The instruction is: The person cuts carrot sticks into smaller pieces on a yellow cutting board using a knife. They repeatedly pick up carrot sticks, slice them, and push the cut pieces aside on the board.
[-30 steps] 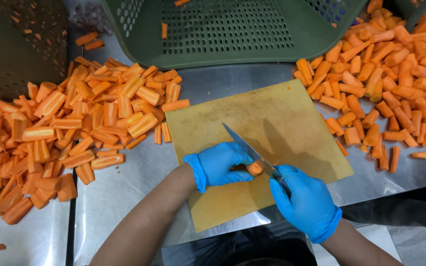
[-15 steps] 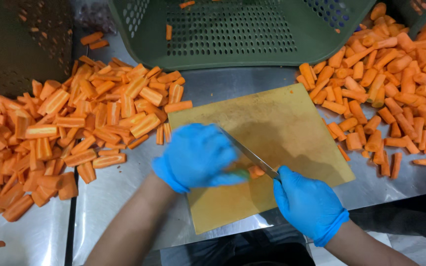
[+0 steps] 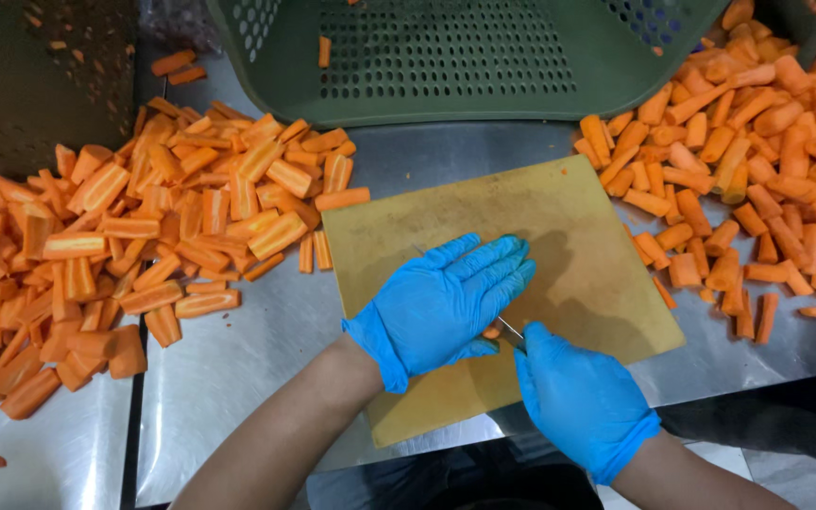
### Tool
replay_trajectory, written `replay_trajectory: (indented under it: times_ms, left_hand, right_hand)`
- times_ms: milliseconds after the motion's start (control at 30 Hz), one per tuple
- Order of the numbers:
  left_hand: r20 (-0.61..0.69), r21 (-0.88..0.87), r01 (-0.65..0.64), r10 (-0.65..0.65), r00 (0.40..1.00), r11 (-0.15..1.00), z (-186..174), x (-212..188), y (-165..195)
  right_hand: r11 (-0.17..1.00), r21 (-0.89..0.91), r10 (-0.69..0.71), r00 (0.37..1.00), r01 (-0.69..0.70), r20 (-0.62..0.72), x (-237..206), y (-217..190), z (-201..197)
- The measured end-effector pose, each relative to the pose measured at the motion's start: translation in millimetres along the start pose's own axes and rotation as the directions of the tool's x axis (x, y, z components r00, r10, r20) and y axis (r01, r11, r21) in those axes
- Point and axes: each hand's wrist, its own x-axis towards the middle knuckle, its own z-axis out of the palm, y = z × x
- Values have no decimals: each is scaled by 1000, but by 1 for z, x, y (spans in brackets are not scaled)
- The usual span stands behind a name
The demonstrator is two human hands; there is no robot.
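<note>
Both hands wear blue gloves and work over a yellowish cutting board (image 3: 578,227) on a steel table. My left hand (image 3: 446,302) lies flat with fingers spread, pressing down on the knife blade and covering most of it. A small orange carrot piece (image 3: 491,331) peeks out under the left palm. My right hand (image 3: 578,397) is closed around the knife handle; only a short bit of the knife (image 3: 510,328) shows between the hands.
A big pile of cut carrot sticks (image 3: 144,217) lies left of the board. Whole carrot chunks (image 3: 748,170) are heaped on the right. A green perforated crate (image 3: 446,57) stands behind the board, a dark crate (image 3: 40,85) at far left.
My left hand let go of the carrot piece, opened, and moved on top of the blade, now lying flat over it. The right hand stayed on the handle.
</note>
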Motion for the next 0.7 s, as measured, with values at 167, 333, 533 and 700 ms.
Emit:
replay_trajectory:
  times_ms: [167, 333, 533, 700]
  left_hand:
    - [24, -37, 0, 1, 1000, 999, 27, -2, -9]
    - [91, -56, 32, -27, 995, 998, 44, -8, -11]
    - [2, -132, -4, 4, 1000, 991, 28, -8, -14]
    - [-137, -12, -55, 53, 989, 998, 6, -13, -6]
  right_hand:
    - [999, -45, 6, 1000, -4, 23, 10, 6, 18]
    - [996, -89, 11, 988, 3, 153, 11, 15, 32]
    - [998, 37, -46, 992, 42, 117, 15, 19, 22]
    - [998, 63, 24, 999, -21, -38, 13, 28, 0]
